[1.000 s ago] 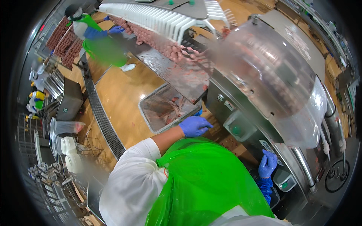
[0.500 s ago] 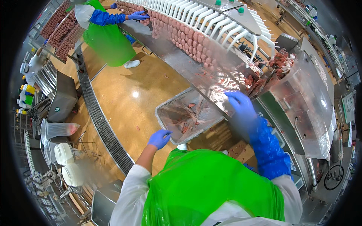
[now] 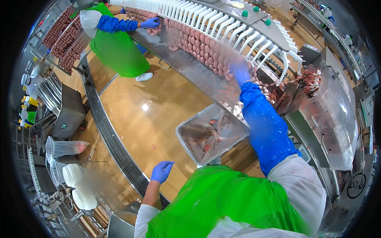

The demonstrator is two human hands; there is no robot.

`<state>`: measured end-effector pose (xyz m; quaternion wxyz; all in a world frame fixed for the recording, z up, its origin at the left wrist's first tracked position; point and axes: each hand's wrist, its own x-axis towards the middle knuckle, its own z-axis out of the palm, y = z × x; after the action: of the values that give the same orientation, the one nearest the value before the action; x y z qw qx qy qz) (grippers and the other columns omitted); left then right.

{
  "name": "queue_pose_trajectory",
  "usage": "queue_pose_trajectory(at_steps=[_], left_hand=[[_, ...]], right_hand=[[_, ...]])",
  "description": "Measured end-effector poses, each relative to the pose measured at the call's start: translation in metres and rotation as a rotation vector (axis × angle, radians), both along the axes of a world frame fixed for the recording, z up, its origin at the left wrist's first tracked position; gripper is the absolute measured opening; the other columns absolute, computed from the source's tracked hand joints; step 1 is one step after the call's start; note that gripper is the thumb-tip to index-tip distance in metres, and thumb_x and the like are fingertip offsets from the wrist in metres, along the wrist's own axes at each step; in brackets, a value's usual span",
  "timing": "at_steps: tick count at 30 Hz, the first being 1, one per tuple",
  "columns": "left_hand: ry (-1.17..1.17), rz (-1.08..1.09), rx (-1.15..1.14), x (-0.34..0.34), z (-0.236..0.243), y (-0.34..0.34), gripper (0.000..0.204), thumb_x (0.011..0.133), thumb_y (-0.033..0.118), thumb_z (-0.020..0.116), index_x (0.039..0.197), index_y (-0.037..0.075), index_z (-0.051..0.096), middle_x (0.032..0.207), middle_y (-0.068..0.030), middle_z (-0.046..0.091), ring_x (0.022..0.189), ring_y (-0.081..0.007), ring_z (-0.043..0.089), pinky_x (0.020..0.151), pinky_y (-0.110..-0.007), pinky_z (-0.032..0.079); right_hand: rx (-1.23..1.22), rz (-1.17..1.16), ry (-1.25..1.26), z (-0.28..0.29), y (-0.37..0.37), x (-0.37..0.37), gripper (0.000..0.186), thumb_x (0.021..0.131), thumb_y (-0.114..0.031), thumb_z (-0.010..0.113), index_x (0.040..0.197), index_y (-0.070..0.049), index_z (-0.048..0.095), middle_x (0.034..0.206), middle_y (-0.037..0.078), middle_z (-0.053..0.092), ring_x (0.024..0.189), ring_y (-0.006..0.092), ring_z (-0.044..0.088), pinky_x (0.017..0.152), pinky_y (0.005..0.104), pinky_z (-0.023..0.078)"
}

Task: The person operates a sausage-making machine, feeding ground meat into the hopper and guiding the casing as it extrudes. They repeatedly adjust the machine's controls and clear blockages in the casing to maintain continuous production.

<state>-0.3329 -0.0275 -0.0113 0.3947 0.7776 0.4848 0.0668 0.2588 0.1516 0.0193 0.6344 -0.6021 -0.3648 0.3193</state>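
My right hand [image 3: 240,73], in a blue glove under a long blue sleeve cover, reaches out to the near end of the hanging sausage links [image 3: 200,47]. It touches or nearly touches the last links; blur hides its fingers. The pink links hang in loops from a row of white hooks [image 3: 216,27] above a metal table [image 3: 190,71]. Low on the left, my gloved left hand [image 3: 162,171] hovers over the floor, away from the table. Its fingers are drawn together and nothing shows in them.
A bin lined with clear plastic [image 3: 186,137] stands below the table edge, holding meat scraps. At right is a machine with a clear cover [image 3: 331,115]. A co-worker in a green apron [image 3: 119,55] handles links farther along. A floor drain [image 3: 111,135] runs at left.
My right hand has moved forward from the near table edge to the end of the sausage links. My left hand stays low at my side. The view has shifted slightly.
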Motion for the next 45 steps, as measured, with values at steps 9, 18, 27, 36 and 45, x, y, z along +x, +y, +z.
queue_pose_trajectory(at_steps=[9, 18, 27, 36, 45], left_hand=[[-0.588, -0.466, 0.327, 0.257, 0.177, 0.111, 0.058, 0.089, 0.019, 0.068, 0.142, 0.007, 0.050, 0.142, -0.0155, 0.051, 0.126, -0.0292, 0.054, 0.107, -0.038, 0.042], [-0.098, -0.720, -0.579, 0.351, 0.097, 0.159, 0.035, 0.095, 0.032, 0.053, 0.109, 0.003, 0.066, 0.093, -0.0139, 0.070, 0.081, -0.0270, 0.066, 0.080, -0.040, 0.054], [-0.254, -0.932, -0.014, 0.345, 0.035, 0.234, 0.035, 0.094, 0.029, 0.044, 0.081, 0.004, 0.064, 0.084, -0.0187, 0.067, 0.076, -0.0368, 0.065, 0.074, -0.046, 0.051], [-0.764, -1.005, 0.083, 0.342, 0.067, 0.319, 0.020, 0.093, 0.019, 0.056, 0.081, 0.005, 0.065, 0.093, -0.0136, 0.067, 0.105, -0.0355, 0.059, 0.096, -0.040, 0.046], [-0.509, -1.157, -0.562, 0.383, 0.100, 0.306, 0.029, 0.085, 0.028, 0.073, 0.101, 0.004, 0.069, 0.101, -0.0102, 0.070, 0.106, -0.0228, 0.063, 0.094, -0.035, 0.048]], right_hand=[[0.178, 0.868, -0.962, 0.124, -0.130, -0.097, 0.022, 0.088, -0.020, 0.059, 0.104, -0.008, 0.067, 0.098, 0.013, 0.070, 0.093, 0.0277, 0.069, 0.079, 0.0377, 0.054], [-0.671, 0.583, -1.471, 0.100, -0.148, -0.107, 0.017, 0.083, -0.027, 0.060, 0.086, -0.017, 0.073, 0.078, 0.007, 0.072, 0.075, 0.0283, 0.069, 0.075, 0.0471, 0.046], [-0.863, -0.063, -1.373, -0.055, -0.061, -0.084, 0.027, 0.093, -0.030, 0.052, 0.086, -0.014, 0.073, 0.084, 0.012, 0.072, 0.078, 0.0300, 0.069, 0.074, 0.0505, 0.049], [-0.653, -0.132, -0.888, 0.044, -0.049, -0.087, 0.044, 0.085, -0.041, 0.071, 0.124, -0.020, 0.066, 0.107, 0.006, 0.073, 0.102, 0.0333, 0.068, 0.088, 0.0452, 0.054], [0.180, 0.111, 0.427, 0.140, -0.087, -0.150, 0.027, 0.088, -0.022, 0.067, 0.102, 0.001, 0.064, 0.097, 0.009, 0.068, 0.091, 0.0204, 0.065, 0.086, 0.0360, 0.052]])
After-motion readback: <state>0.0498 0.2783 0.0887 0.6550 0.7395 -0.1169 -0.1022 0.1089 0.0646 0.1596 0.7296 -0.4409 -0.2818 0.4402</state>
